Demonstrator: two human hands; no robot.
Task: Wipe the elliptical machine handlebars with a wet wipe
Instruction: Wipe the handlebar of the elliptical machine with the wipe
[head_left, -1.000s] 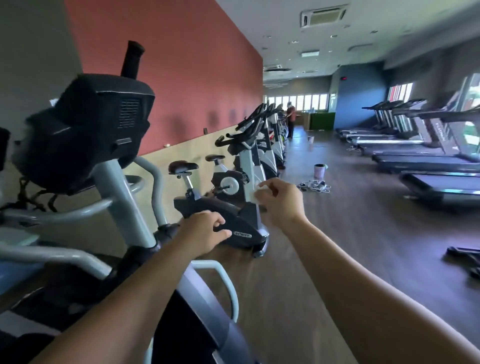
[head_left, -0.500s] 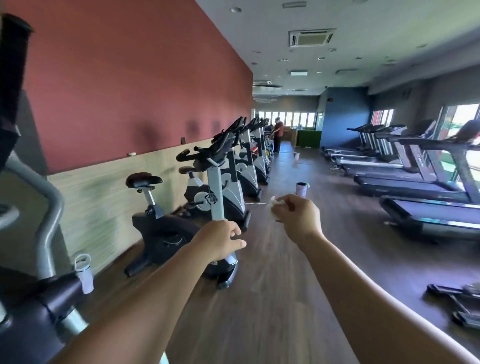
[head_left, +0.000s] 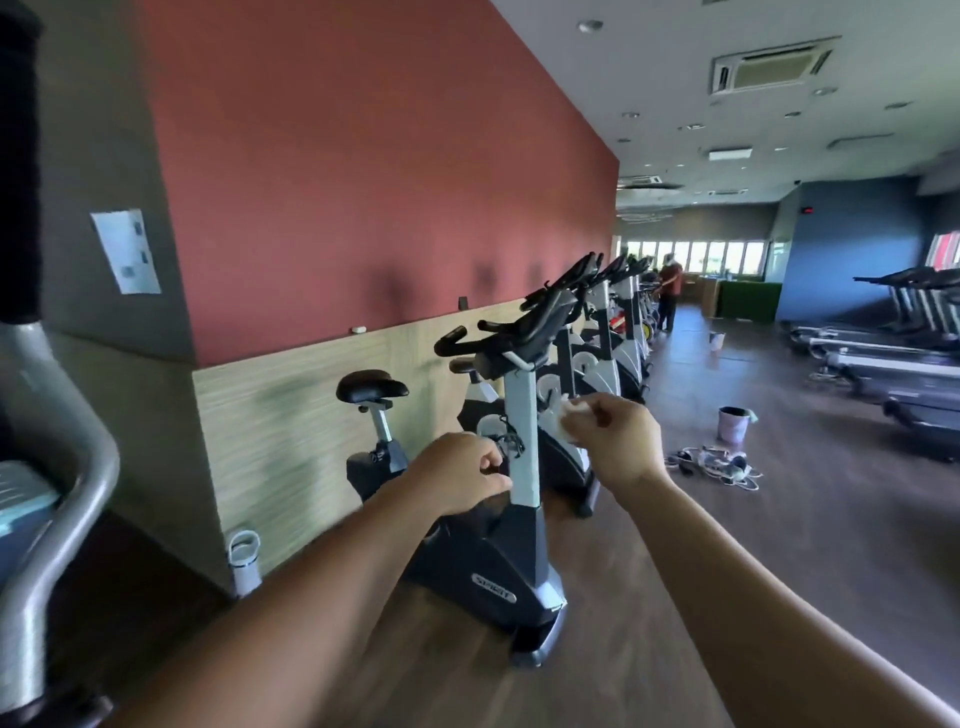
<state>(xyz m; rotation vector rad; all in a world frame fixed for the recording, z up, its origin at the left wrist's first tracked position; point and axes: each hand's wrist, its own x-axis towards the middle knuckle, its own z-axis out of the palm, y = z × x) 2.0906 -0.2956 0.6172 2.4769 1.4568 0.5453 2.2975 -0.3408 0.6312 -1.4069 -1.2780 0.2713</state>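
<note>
The elliptical machine's grey handlebar (head_left: 49, 499) curves along the far left edge, with its black foam grip (head_left: 18, 171) above. Both my arms reach out in mid air to the right of it, touching no part of it. My right hand (head_left: 615, 447) pinches a small crumpled white wet wipe (head_left: 571, 413) at the fingertips. My left hand (head_left: 460, 480) is curled into a loose fist with nothing in it, in front of an exercise bike's post.
A row of exercise bikes (head_left: 519, 467) runs along the red wall. Treadmills (head_left: 883, 358) line the right side. On the wooden floor sit a small bucket (head_left: 733, 423) and a heap of cords (head_left: 714, 462). A person (head_left: 669, 296) stands far back.
The view has swung right, away from the elliptical console, which has left the frame. Both hands stay raised, the right one still pinching the wipe.
</note>
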